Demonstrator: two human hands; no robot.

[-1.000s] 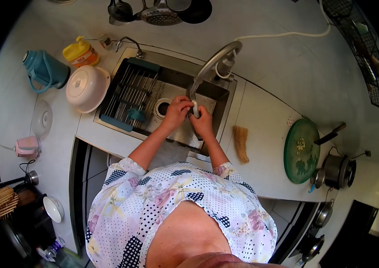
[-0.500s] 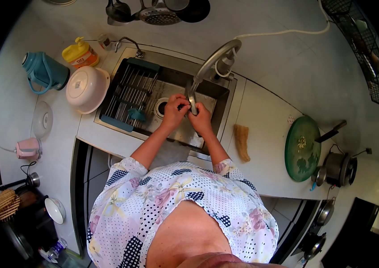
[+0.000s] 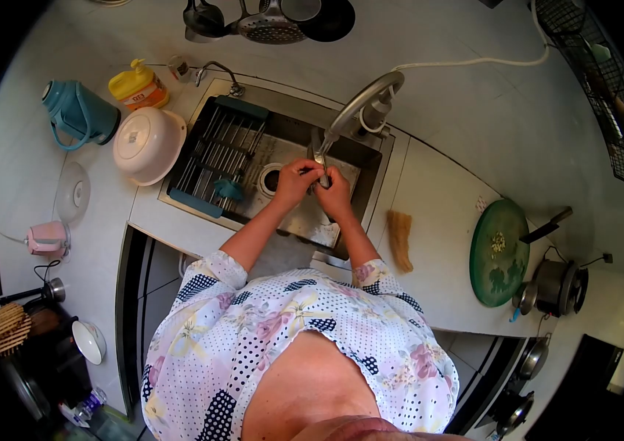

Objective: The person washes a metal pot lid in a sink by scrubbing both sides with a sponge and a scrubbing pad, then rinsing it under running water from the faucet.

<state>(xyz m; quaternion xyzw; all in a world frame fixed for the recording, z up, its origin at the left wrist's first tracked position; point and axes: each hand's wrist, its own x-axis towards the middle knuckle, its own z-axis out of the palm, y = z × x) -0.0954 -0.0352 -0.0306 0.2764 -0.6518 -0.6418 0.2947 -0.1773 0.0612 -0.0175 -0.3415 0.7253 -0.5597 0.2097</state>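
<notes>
- Over the sink (image 3: pixel 308 218), the right hand (image 3: pixel 335 195) pinches a slim thing (image 3: pixel 324 178), too small to identify.
- Beside it, the left hand (image 3: pixel 294 184) curls its fingers; cannot tell whether they grip.
- Slim thing below the tap (image 3: pixel 352 105).

1. We are seeing a blue flask (image 3: pixel 80 117) standing near a yellow pump bottle (image 3: pixel 138 91) and a pink basin (image 3: pixel 141 143).
2. We are noticing pale chopped pieces (image 3: pixel 498 242) lying on a round green board (image 3: pixel 484 253), a knife (image 3: pixel 549 223) at its edge.
3. We are viewing a perforated skimmer (image 3: pixel 271 29) hanging near the wire rack (image 3: pixel 609 110)'s wall.
</notes>
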